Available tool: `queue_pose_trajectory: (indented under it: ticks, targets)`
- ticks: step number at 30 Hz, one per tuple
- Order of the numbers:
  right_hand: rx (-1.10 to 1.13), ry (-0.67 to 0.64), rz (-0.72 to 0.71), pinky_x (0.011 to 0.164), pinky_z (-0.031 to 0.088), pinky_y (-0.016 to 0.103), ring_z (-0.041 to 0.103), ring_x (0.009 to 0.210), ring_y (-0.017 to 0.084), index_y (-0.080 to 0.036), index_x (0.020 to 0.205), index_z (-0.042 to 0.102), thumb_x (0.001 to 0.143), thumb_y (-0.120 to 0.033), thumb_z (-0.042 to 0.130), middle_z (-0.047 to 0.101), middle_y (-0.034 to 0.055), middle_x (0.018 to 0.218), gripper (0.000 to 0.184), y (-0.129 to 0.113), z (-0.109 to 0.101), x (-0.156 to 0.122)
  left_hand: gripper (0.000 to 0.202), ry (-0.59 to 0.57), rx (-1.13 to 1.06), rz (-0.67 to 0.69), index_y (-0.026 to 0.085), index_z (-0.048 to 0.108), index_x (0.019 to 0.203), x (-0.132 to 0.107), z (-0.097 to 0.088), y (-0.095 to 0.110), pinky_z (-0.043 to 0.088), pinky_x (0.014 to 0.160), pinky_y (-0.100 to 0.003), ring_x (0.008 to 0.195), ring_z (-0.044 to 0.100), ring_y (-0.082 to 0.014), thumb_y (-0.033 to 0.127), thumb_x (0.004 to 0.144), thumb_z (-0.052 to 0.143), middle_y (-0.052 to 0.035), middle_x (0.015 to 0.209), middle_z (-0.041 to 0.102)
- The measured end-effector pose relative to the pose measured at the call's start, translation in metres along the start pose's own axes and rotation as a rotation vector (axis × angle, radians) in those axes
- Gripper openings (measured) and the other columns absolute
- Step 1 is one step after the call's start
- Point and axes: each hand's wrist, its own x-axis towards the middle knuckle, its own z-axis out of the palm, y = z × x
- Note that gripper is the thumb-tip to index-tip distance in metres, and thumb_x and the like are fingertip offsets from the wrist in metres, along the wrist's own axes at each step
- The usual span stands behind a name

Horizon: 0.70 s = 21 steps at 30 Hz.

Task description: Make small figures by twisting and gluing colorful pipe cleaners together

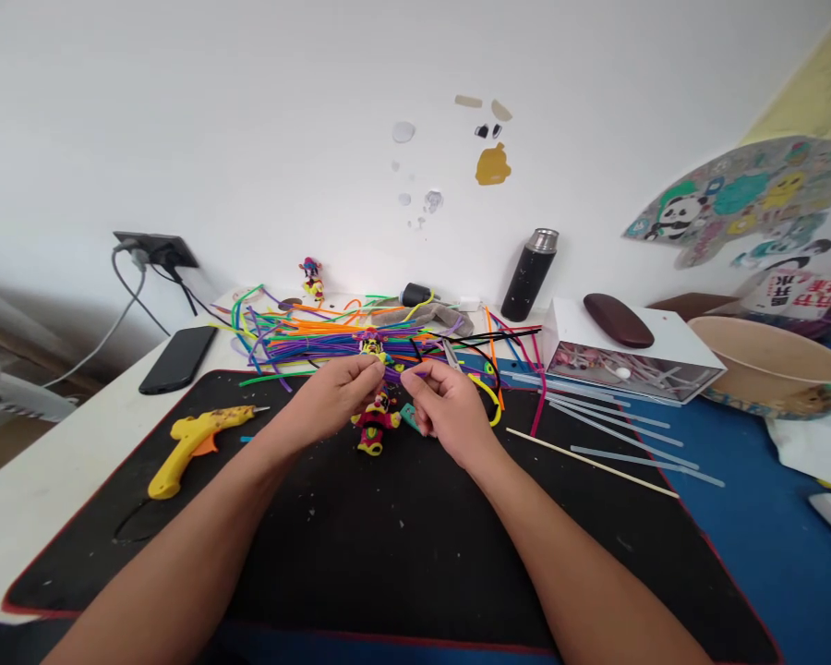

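My left hand (336, 392) and my right hand (447, 406) meet over the far part of a black mat (388, 545). Both are closed in a pinch on a purple pipe cleaner (396, 373) stretched between them. Just below and between the hands stands a small figure (375, 423) made of red, yellow and black pipe cleaners. Behind the hands lies a heap of coloured pipe cleaners (319, 337) in purple, orange, green and blue.
A yellow glue gun (194, 443) lies on the mat's left, a black phone (178, 358) beyond it. Clear glue sticks (616, 434) and a thin wooden stick (592, 464) lie right. A black flask (530, 274), white box (630, 356), bowl (768, 360) and second small figure (311, 277) stand behind.
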Motion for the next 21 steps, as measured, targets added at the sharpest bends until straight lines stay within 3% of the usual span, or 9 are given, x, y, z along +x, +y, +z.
queue_pose_trajectory:
  ticks: [3, 6, 10, 16, 21]
  targets:
    - [-0.137, -0.02, -0.028, 0.044, 0.036, 0.024, 0.049, 0.041, 0.011, -0.022, 0.096, 0.067, 0.095, -0.051, 0.064, 0.056, -0.0058, 0.056, 0.029, 0.0013, -0.0001, -0.0031, 0.043, 0.019, 0.081, 0.003, 0.022, 0.039, 0.066, 0.0002, -0.0031, -0.0019, 0.026, 0.05, -0.024, 0.052, 0.032, -0.011, 0.052, 0.096, 0.05, 0.0054, 0.059, 0.036]
    - [-0.395, 0.009, -0.163, 0.054, 0.041, 0.027, 0.059, 0.054, 0.016, -0.025, 0.106, 0.072, 0.097, -0.047, 0.063, 0.066, -0.0005, 0.069, 0.026, 0.0018, -0.0007, -0.0067, 0.042, 0.045, 0.112, -0.019, 0.022, 0.039, 0.065, 0.0009, -0.0045, -0.0018, 0.026, 0.05, -0.025, 0.051, 0.032, -0.0116, 0.05, 0.095, 0.05, 0.0054, 0.056, 0.037]
    - [-0.648, 0.024, -0.31, 0.065, 0.041, 0.029, 0.067, 0.075, 0.022, -0.027, 0.101, 0.076, 0.1, -0.045, 0.062, 0.075, 0.0052, 0.084, 0.023, -0.0013, -0.0021, -0.0088, 0.042, 0.057, 0.111, -0.033, 0.022, 0.039, 0.064, 0.0014, -0.0047, -0.0013, 0.027, 0.05, -0.025, 0.051, 0.033, -0.0118, 0.05, 0.093, 0.05, 0.0053, 0.055, 0.038]
    - [-0.617, -0.014, -0.235, 0.058, 0.034, 0.029, 0.057, 0.053, 0.019, -0.026, 0.089, 0.074, 0.104, -0.05, 0.053, 0.056, -0.0014, 0.051, 0.036, -0.0064, -0.0024, -0.0093, 0.044, 0.064, 0.082, -0.016, 0.022, 0.039, 0.064, 0.0012, -0.0034, 0.0002, 0.025, 0.049, -0.024, 0.05, 0.031, -0.0109, 0.051, 0.094, 0.051, 0.0061, 0.054, 0.036]
    - [-0.407, -0.04, -0.117, 0.051, 0.032, 0.026, 0.047, 0.039, 0.014, -0.024, 0.079, 0.068, 0.102, -0.058, 0.054, 0.047, -0.0057, 0.042, 0.044, -0.0051, -0.0025, -0.0086, 0.048, 0.047, 0.026, 0.037, 0.018, 0.057, 0.071, -0.0002, -0.0028, 0.0062, 0.031, 0.048, -0.023, 0.048, 0.04, -0.0105, 0.057, 0.098, 0.05, 0.0041, 0.055, 0.047]
